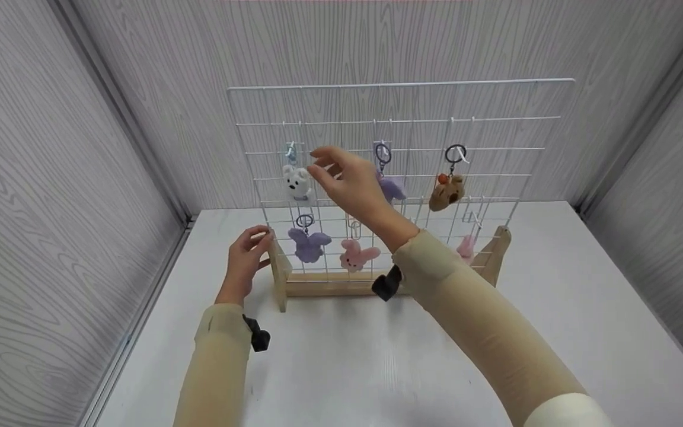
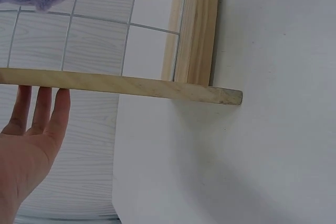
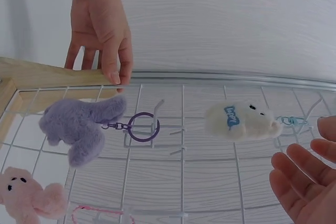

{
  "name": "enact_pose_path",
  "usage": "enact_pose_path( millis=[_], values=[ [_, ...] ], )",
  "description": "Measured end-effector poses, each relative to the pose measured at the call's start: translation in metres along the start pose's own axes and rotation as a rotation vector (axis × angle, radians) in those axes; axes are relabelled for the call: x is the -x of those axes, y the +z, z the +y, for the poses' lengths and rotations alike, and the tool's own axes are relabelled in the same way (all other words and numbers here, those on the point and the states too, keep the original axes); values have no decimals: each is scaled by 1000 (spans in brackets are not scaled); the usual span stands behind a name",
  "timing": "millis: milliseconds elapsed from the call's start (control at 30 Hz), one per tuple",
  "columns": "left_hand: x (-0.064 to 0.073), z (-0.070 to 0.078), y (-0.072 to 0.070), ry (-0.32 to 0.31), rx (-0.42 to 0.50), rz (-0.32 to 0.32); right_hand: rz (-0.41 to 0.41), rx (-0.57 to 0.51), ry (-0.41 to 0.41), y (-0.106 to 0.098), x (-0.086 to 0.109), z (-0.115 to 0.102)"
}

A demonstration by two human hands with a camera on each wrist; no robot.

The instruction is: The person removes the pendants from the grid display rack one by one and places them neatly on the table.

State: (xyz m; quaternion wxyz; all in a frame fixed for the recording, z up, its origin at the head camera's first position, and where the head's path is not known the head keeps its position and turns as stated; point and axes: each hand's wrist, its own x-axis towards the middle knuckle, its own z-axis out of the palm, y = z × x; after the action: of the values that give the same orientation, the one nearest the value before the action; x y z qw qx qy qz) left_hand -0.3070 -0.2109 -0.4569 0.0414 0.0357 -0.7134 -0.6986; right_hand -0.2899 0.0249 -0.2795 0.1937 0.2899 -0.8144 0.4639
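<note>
The right hand [image 1: 353, 181] is held beside a small white plush bear charm [image 1: 298, 185], its fingers loosely curved and nothing grasped; the gap between fingertips and charm is made plain in the right wrist view. The charm is hung at the upper left of a white wire grid [image 1: 401, 84], and only from the right wrist are a blue lettered patch [image 3: 231, 117] on its body and its pale blue ring [image 3: 294, 121] clearly seen. The left hand [image 1: 245, 255] is placed at a pale wooden side post [image 1: 280, 273], nothing clenched; in the left wrist view three nearly straight fingers are shown touching its outer face, though its thumb is poorly seen there and its contact cannot be told. Below the bear, a purple plush rabbit charm [image 1: 309, 244] is suspended, with a pink plush rabbit charm [image 1: 354, 256] beside it. Farther right, a second purple plush charm [image 1: 392, 188] is partly covered by the right hand in the head view, and a brown plush charm with an orange ball [image 1: 447, 193] is hung beyond.
</note>
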Motion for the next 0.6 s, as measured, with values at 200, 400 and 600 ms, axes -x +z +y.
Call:
enact_pose_path(
  millis=[200, 400, 600],
  values=[
    [1, 1, 2, -7, 29, -1, -36, 5, 76, 8, -11, -10],
    [1, 2, 2, -22, 26, 0, -35, 61, 134, 17, -21, -18],
    [1, 0, 2, -14, -4, 13, 0, 82, 174, 21, -30, -21]
  ],
)
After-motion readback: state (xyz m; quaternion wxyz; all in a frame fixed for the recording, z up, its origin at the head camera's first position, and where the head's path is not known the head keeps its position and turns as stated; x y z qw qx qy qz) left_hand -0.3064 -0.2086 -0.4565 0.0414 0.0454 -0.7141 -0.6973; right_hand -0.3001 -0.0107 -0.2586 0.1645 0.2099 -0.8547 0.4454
